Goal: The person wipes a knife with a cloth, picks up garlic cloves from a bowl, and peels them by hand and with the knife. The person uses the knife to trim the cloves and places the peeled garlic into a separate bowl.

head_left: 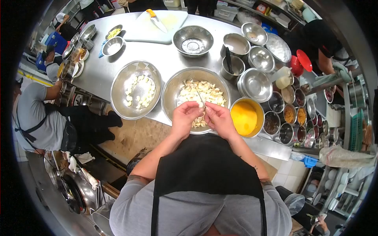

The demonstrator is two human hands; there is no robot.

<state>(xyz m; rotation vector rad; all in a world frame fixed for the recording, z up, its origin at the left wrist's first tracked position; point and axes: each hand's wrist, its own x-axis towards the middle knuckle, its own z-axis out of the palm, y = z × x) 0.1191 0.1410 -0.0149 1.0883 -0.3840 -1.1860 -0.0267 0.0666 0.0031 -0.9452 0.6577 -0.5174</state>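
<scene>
Head: L hand [184,117] grip curled, hold unclear; R hand [219,119] grip on knife [201,99], over bowl [170,91].

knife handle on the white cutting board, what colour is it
Orange: the knife handle shows best in the head view.

Single view, worn on the head, wide fisheye with dark rounded edges. Faces forward and steeply down over the wearer's own apron [204,169]. Left hand [185,118] and right hand [219,120] sit close, just under frame centre, at the near edge of a steel counter [165,55] that stretches away toward the top.
</scene>
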